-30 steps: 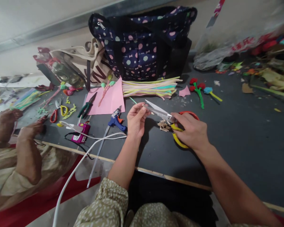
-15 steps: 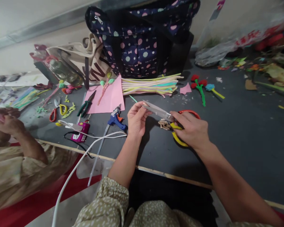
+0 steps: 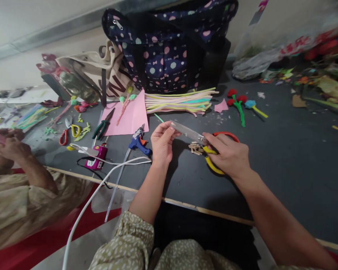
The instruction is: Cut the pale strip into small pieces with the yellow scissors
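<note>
My right hand (image 3: 229, 153) is wrapped round the handles of a pair of scissors (image 3: 188, 132), one handle red and the other yellow. The blades point left and look closed together. At their tips my left hand (image 3: 163, 140) is pinched shut, and whatever sits between thumb and finger is too small to make out. Just below the blades lies a small heap of short beige pieces (image 3: 196, 148). A blue glue gun (image 3: 140, 144) rests on the dark table (image 3: 287, 165), left of my left hand.
Behind my hands lie a bundle of pipe cleaners (image 3: 180, 102), pink paper (image 3: 115, 125) and a red flower (image 3: 238, 101). A large dotted bag (image 3: 169, 56) stands at the back. A white cable (image 3: 101, 183) crosses the table edge. A co-worker's hands (image 3: 11, 144) are at far left.
The scissor blades, slightly apart before, have come together. Both hands have stayed almost in place.
</note>
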`<move>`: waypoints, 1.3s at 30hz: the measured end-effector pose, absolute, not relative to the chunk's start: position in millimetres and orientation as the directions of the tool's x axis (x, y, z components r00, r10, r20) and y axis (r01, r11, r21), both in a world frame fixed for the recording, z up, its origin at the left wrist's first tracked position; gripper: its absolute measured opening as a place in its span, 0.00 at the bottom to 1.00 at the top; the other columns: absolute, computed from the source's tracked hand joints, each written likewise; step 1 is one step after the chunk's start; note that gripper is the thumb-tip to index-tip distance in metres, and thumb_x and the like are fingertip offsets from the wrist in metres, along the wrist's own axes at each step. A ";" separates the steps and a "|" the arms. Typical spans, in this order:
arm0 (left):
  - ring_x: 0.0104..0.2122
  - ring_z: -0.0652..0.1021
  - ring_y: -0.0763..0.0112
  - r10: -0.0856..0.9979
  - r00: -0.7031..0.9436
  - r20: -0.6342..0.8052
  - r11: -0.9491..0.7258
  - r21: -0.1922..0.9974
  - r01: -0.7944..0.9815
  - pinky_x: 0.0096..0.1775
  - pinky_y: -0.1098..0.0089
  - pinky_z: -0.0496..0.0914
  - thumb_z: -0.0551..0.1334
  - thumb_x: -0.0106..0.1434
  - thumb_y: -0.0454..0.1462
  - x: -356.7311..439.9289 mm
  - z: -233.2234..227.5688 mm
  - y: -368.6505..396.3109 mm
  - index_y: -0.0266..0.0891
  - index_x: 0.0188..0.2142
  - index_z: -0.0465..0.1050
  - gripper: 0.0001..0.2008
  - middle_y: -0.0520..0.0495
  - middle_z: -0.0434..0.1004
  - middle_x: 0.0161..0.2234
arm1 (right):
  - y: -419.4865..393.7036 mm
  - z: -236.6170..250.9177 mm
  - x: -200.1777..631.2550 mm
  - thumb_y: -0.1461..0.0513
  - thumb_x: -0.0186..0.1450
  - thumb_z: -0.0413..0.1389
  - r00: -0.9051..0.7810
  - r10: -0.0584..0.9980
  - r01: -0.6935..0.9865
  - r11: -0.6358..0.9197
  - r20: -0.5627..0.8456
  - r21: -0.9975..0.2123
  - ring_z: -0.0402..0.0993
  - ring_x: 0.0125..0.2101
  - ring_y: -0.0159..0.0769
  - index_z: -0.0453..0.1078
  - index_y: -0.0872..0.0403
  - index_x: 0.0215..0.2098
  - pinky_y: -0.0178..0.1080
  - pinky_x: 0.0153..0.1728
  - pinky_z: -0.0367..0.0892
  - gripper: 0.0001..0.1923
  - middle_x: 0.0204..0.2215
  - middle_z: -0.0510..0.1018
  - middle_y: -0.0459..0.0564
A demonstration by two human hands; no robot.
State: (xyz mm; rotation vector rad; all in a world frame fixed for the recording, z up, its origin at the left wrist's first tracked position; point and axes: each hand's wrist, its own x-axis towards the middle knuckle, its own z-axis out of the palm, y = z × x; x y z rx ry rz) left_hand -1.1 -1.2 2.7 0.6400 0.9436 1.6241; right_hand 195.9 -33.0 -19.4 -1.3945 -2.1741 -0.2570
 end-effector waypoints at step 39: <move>0.24 0.77 0.79 0.965 -0.256 -0.054 -0.095 0.839 -0.536 0.31 0.75 0.73 0.72 0.50 0.34 -2.0 3.1 -1.5 0.39 0.30 0.77 0.08 0.54 0.77 0.25 | -35.9 -20.7 198.7 0.61 0.64 0.52 -0.352 0.784 0.892 0.446 0.511 -0.071 0.70 0.30 0.29 0.69 0.48 0.51 0.35 0.26 0.53 0.17 0.30 0.77 0.43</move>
